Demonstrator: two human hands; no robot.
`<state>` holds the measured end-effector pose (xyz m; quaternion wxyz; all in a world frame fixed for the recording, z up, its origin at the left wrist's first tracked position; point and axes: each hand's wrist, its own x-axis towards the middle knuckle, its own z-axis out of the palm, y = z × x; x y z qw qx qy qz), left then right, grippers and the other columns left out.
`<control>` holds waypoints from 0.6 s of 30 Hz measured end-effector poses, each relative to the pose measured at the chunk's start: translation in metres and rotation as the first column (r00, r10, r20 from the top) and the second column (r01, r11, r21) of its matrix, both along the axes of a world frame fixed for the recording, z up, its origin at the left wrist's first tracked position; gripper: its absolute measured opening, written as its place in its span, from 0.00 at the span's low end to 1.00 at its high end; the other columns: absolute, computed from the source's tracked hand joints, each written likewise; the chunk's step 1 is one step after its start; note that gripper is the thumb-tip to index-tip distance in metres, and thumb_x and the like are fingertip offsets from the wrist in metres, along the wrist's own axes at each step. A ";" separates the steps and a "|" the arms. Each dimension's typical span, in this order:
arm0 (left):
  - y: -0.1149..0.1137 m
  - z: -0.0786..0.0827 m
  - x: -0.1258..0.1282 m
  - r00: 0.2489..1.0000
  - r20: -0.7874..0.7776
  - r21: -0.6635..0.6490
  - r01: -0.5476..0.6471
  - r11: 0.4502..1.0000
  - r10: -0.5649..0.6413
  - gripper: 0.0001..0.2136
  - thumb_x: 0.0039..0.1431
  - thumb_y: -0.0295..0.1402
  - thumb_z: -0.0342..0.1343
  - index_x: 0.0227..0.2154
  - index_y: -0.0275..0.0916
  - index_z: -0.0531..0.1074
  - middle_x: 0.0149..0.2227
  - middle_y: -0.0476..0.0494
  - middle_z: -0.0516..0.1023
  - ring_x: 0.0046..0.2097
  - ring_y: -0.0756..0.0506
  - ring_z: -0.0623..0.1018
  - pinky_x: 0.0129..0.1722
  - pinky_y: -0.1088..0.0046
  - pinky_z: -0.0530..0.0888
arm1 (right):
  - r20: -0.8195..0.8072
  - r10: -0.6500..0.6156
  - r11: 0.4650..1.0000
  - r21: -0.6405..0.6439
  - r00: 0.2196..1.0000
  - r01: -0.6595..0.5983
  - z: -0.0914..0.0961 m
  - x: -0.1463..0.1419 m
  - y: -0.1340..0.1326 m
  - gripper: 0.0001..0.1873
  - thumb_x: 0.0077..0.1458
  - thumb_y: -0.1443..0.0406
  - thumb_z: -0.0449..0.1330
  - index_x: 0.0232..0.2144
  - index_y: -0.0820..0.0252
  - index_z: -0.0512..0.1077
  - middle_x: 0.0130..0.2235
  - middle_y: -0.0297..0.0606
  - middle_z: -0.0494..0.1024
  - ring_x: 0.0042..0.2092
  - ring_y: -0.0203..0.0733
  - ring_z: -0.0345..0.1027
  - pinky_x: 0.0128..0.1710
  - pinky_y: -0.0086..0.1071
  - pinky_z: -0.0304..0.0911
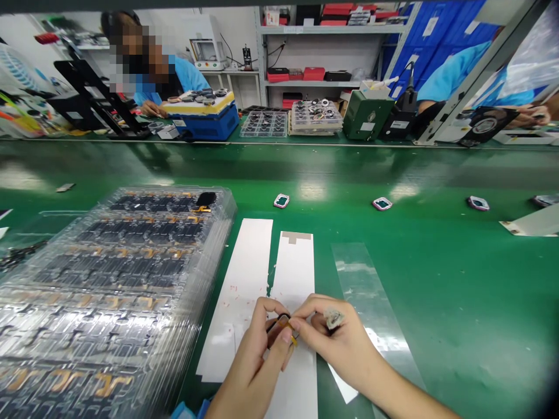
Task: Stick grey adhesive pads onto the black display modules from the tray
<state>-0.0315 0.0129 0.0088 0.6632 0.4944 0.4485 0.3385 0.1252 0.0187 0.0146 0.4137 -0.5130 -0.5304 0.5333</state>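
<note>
Low in the centre, my left hand (261,352) grips a small display part (284,319) with a dark edge and an orange flex ribbon. Fingers cover most of it. The thumb and forefinger of my right hand (338,334) pinch together at its upper right edge. A crumpled, translucent greyish scrap (334,318) shows at the curled fingers of that hand. Both hands are above a white strip (297,273) with a grey patch at its far end. Beside it lies another white strip (248,262) dotted with small red marks.
Stacked clear trays (218,233) of displays stand at left. A clear plastic sheet (358,273) lies at right. Further back are small pink-rimmed cases, including one case (282,201). Two people in blue sit across the bench, behind a blue box (209,122) and a green box (367,114).
</note>
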 end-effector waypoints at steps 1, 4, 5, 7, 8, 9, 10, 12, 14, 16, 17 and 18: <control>0.000 0.001 0.000 1.000 0.006 -0.008 -0.002 1.000 0.002 0.20 0.62 0.56 0.48 0.40 0.42 0.58 0.24 0.58 0.58 0.24 0.52 0.56 0.26 0.75 0.53 | 0.003 0.003 1.000 -0.001 1.000 -0.003 0.000 0.000 0.000 0.10 0.55 0.62 0.61 0.25 0.60 0.77 0.24 0.30 0.69 0.22 0.28 0.49 0.23 0.26 0.48; -0.001 0.004 0.001 1.000 0.001 -0.020 0.006 1.000 -0.006 0.20 0.62 0.55 0.48 0.40 0.42 0.58 0.24 0.58 0.58 0.25 0.52 0.57 0.27 0.74 0.54 | 0.013 0.004 1.000 -0.008 1.000 -0.004 0.000 0.000 -0.001 0.10 0.55 0.63 0.61 0.24 0.60 0.76 0.24 0.30 0.69 0.22 0.29 0.50 0.23 0.26 0.48; -0.001 0.004 0.001 1.000 0.000 -0.016 0.013 1.000 -0.013 0.19 0.63 0.55 0.48 0.40 0.43 0.58 0.23 0.58 0.57 0.25 0.52 0.57 0.27 0.74 0.54 | 0.015 0.003 1.000 -0.008 1.000 -0.003 0.001 0.000 -0.001 0.10 0.55 0.63 0.61 0.24 0.60 0.76 0.24 0.30 0.69 0.22 0.29 0.50 0.23 0.26 0.49; 0.000 0.004 0.001 1.000 0.001 -0.012 0.021 1.000 -0.021 0.19 0.63 0.55 0.47 0.39 0.43 0.58 0.22 0.59 0.56 0.25 0.52 0.56 0.27 0.74 0.54 | 0.016 0.001 1.000 -0.005 1.000 -0.001 0.002 0.001 0.000 0.10 0.54 0.63 0.61 0.24 0.60 0.76 0.23 0.30 0.68 0.22 0.29 0.50 0.23 0.26 0.49; 0.000 0.004 0.001 1.000 0.001 -0.013 0.024 1.000 -0.024 0.19 0.64 0.55 0.47 0.39 0.43 0.58 0.22 0.59 0.56 0.25 0.52 0.56 0.27 0.74 0.54 | 0.015 -0.001 1.000 -0.005 1.000 0.001 0.002 0.001 0.000 0.10 0.54 0.63 0.61 0.23 0.60 0.75 0.23 0.29 0.67 0.22 0.29 0.50 0.23 0.26 0.49; 0.000 0.005 0.001 1.000 -0.001 -0.015 0.025 1.000 -0.025 0.19 0.64 0.54 0.47 0.39 0.42 0.58 0.22 0.59 0.56 0.25 0.52 0.56 0.26 0.74 0.54 | 0.014 -0.001 1.000 -0.007 1.000 0.001 0.003 0.001 0.000 0.10 0.54 0.63 0.61 0.23 0.60 0.75 0.23 0.29 0.67 0.22 0.29 0.50 0.23 0.26 0.49; -0.001 0.005 0.001 1.000 -0.002 -0.017 0.024 1.000 -0.024 0.19 0.64 0.54 0.47 0.39 0.43 0.58 0.22 0.59 0.56 0.25 0.52 0.56 0.26 0.74 0.53 | 0.013 -0.002 1.000 -0.012 1.000 0.002 0.003 0.001 0.000 0.10 0.54 0.63 0.61 0.23 0.60 0.75 0.23 0.29 0.67 0.22 0.29 0.50 0.23 0.26 0.49; -0.001 0.006 0.001 1.000 -0.005 -0.018 0.023 1.000 -0.023 0.19 0.64 0.54 0.47 0.39 0.43 0.58 0.22 0.59 0.56 0.24 0.52 0.56 0.26 0.74 0.53 | 0.011 0.001 1.000 -0.020 1.000 -0.001 0.003 0.000 0.000 0.10 0.55 0.62 0.61 0.24 0.60 0.75 0.23 0.29 0.67 0.22 0.29 0.50 0.23 0.27 0.49; -0.001 0.007 0.001 1.000 -0.017 -0.018 0.026 1.000 -0.027 0.19 0.64 0.54 0.47 0.39 0.43 0.58 0.22 0.59 0.56 0.25 0.52 0.56 0.26 0.74 0.53 | 0.011 0.008 1.000 -0.024 1.000 -0.008 0.002 0.000 0.000 0.11 0.55 0.62 0.61 0.24 0.61 0.75 0.24 0.30 0.68 0.23 0.29 0.51 0.23 0.27 0.49; -0.001 0.007 0.001 0.999 -0.030 -0.020 0.030 0.999 -0.030 0.19 0.63 0.54 0.48 0.39 0.43 0.57 0.22 0.59 0.56 0.24 0.52 0.55 0.26 0.75 0.53 | 0.009 0.014 0.999 -0.030 1.000 -0.014 0.000 0.000 -0.001 0.11 0.55 0.62 0.61 0.23 0.61 0.75 0.24 0.30 0.67 0.23 0.30 0.52 0.23 0.27 0.50; -0.001 0.007 0.001 0.999 -0.030 -0.023 0.032 0.999 -0.033 0.19 0.64 0.54 0.47 0.40 0.43 0.57 0.22 0.59 0.56 0.24 0.52 0.55 0.26 0.75 0.53 | 0.010 0.012 0.999 -0.030 1.000 -0.012 0.001 0.001 -0.001 0.11 0.55 0.61 0.61 0.23 0.60 0.74 0.24 0.30 0.66 0.23 0.31 0.53 0.24 0.27 0.50; -0.001 0.006 0.000 0.999 -0.026 -0.023 0.033 0.999 -0.034 0.18 0.64 0.54 0.47 0.40 0.43 0.57 0.22 0.60 0.56 0.24 0.52 0.55 0.26 0.75 0.54 | 0.011 0.002 1.000 -0.019 1.000 -0.002 0.001 0.003 -0.001 0.11 0.56 0.61 0.61 0.24 0.60 0.74 0.24 0.30 0.66 0.24 0.31 0.54 0.24 0.27 0.52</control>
